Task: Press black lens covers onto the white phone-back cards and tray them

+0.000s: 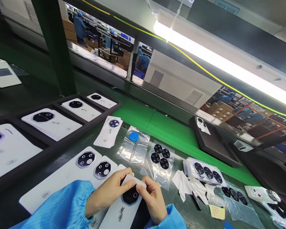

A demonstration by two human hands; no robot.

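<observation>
A white phone back cover (112,219) with a black octagonal camera plate (130,196) near its top end is between my hands. My left hand (107,190) grips the cover's upper left edge, thumb on its top beside the plate. Closed on the upper right edge, my right hand (153,200) presses its thumb on the plate's right side. Two more white covers (62,170) with dark camera plates lie to the left, partly under my left sleeve. Beyond my hands, loose black camera plates (160,156) rest on a clear plastic bag (168,178).
Stacked covers sit in a black compartment tray (59,144) at left. A blue round disc (133,136) lies on a clear bag. On the right are white cloths (182,184), a black pen-like tool (196,201), bagged plates (205,171) and a yellow note (216,212). Behind runs a green belt (162,127).
</observation>
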